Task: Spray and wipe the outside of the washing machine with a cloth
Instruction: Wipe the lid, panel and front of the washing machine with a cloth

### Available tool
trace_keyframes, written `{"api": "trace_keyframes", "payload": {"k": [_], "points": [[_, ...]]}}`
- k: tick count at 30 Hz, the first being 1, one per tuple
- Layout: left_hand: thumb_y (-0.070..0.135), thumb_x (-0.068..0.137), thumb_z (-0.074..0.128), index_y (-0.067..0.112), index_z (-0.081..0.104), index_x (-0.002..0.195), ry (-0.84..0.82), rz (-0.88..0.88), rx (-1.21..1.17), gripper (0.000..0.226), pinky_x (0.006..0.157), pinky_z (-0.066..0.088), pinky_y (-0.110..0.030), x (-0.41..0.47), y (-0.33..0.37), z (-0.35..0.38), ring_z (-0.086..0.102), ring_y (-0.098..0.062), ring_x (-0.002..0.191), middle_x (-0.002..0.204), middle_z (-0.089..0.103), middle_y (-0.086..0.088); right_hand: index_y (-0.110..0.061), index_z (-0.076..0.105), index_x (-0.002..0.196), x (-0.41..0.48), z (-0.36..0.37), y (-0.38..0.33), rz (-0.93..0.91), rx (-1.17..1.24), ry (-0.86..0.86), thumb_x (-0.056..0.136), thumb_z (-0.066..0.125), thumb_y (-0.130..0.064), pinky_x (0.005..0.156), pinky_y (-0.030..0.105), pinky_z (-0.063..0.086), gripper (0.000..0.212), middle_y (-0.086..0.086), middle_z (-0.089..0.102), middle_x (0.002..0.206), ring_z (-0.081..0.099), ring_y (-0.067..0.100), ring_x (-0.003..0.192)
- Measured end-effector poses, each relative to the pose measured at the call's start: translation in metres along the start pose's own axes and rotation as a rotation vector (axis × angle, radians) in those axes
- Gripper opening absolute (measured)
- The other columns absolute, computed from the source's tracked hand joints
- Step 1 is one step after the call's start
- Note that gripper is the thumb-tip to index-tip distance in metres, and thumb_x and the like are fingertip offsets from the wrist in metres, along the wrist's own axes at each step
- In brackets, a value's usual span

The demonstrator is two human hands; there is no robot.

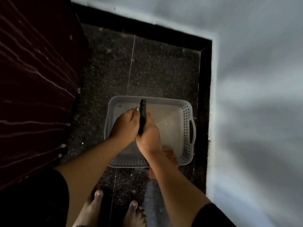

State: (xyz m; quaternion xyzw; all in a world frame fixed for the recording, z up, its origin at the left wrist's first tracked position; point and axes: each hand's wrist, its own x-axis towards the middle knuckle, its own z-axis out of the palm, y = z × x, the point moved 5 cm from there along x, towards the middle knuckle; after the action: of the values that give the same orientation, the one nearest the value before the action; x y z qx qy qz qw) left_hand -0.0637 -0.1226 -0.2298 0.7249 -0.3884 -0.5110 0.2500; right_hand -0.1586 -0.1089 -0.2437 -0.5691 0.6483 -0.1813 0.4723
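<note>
I look straight down in dim light. Both hands meet over a grey perforated basket (188, 128) on the floor. My right hand (148, 136) grips a black spray head (142, 115), nozzle pointing away from me; the bottle below it is hidden by my hands. My left hand (125, 126) holds the same spray head from the left side. An orange and grey cloth (169, 154) hangs under my right forearm, its grey part (151, 197) trailing toward my feet. The dark maroon washing machine side (36, 79) fills the left, with pale liquid streaks running down it.
The floor (147, 66) is dark speckled stone with a black skirting (205, 79). A pale wall (254, 112) closes the right side and the back. My bare feet (114, 210) stand just in front of the basket, in the narrow gap between machine and wall.
</note>
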Motion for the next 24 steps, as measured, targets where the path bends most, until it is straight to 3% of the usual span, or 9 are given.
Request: {"api": "trace_keyframes", "payload": {"k": [2, 5, 9, 12, 15, 18, 21, 24], "points": [[0.037, 0.096, 0.033, 0.016, 0.057, 0.078, -0.015, -0.002, 0.009, 0.037, 0.067, 0.052, -0.054, 0.007, -0.008, 0.008, 0.063, -0.031, 0.071, 0.073, 0.065, -0.016, -0.021, 0.034, 0.143, 0.008, 0.005, 0.015, 0.023, -0.025, 0.002, 0.090, 0.056, -0.019, 0.071, 0.026, 0.051, 0.057, 0.005, 0.067, 0.109, 0.065, 0.020, 0.094], [0.044, 0.095, 0.031, 0.012, 0.057, 0.087, -0.052, 0.016, -0.004, 0.042, 0.064, 0.053, -0.055, 0.006, -0.014, 0.017, 0.063, -0.032, 0.072, 0.078, 0.065, -0.017, -0.020, 0.030, 0.144, 0.009, 0.006, 0.022, 0.000, -0.042, -0.004, 0.091, 0.054, -0.020, 0.069, 0.029, 0.050, 0.059, 0.007, 0.066, 0.110, 0.065, 0.023, 0.091], [0.047, 0.093, 0.028, 0.013, 0.050, 0.090, 0.063, 0.020, 0.156, 0.041, 0.059, 0.045, -0.040, 0.000, -0.019, 0.012, 0.058, -0.031, 0.073, 0.082, 0.062, -0.013, -0.018, 0.015, 0.148, 0.003, -0.008, 0.042, 0.037, -0.335, -0.033, 0.085, 0.062, -0.022, 0.091, 0.041, 0.050, 0.078, 0.009, 0.058, 0.128, 0.055, 0.026, 0.114], [0.044, 0.094, 0.031, 0.006, 0.052, 0.100, 0.203, 0.009, 0.262, 0.043, 0.063, 0.038, -0.036, -0.006, -0.024, -0.003, 0.053, -0.035, 0.082, 0.098, 0.057, -0.022, -0.015, 0.036, 0.127, -0.013, -0.034, 0.088, 0.429, -0.684, -0.060, 0.083, 0.061, -0.035, 0.084, 0.039, 0.047, 0.054, 0.009, 0.062, 0.114, 0.053, 0.031, 0.111], [0.037, 0.094, 0.039, 0.001, 0.051, 0.108, 0.213, 0.034, 0.279, 0.040, 0.069, 0.039, -0.037, -0.012, -0.027, -0.006, 0.052, -0.037, 0.092, 0.113, 0.052, -0.023, -0.015, 0.042, 0.126, -0.041, -0.043, 0.127, 0.769, -0.845, -0.198, 0.080, 0.055, -0.056, 0.095, 0.045, 0.035, 0.063, 0.012, 0.057, 0.125, 0.041, 0.038, 0.122], [0.040, 0.091, 0.041, 0.003, 0.046, 0.113, 0.150, 0.028, 0.283, 0.043, 0.073, 0.045, -0.041, -0.022, -0.031, 0.002, 0.053, -0.032, 0.092, 0.117, 0.049, -0.020, -0.014, 0.045, 0.127, -0.049, -0.034, 0.141, 0.812, -0.813, -0.188, 0.082, 0.055, -0.046, 0.098, 0.046, 0.035, 0.057, 0.013, 0.054, 0.130, 0.040, 0.036, 0.124], [0.044, 0.090, 0.042, 0.005, 0.043, 0.115, 0.107, 0.012, 0.285, 0.047, 0.072, 0.048, -0.044, -0.032, -0.031, 0.012, 0.052, -0.024, 0.080, 0.117, 0.051, -0.017, -0.008, 0.046, 0.122, -0.045, -0.033, 0.133, 0.788, -0.744, -0.068, 0.084, 0.054, -0.026, 0.098, 0.046, 0.039, 0.042, 0.015, 0.057, 0.125, 0.045, 0.036, 0.119], [0.044, 0.089, 0.045, 0.004, 0.043, 0.112, 0.133, 0.046, 0.293, 0.046, 0.066, 0.048, -0.042, -0.043, -0.017, 0.011, 0.047, -0.020, 0.070, 0.112, 0.052, -0.016, -0.006, 0.042, 0.121, -0.047, -0.043, 0.115, 0.774, -0.564, -0.031, 0.088, 0.052, -0.019, 0.093, 0.044, 0.044, 0.037, 0.018, 0.055, 0.125, 0.053, 0.038, 0.114]]}}
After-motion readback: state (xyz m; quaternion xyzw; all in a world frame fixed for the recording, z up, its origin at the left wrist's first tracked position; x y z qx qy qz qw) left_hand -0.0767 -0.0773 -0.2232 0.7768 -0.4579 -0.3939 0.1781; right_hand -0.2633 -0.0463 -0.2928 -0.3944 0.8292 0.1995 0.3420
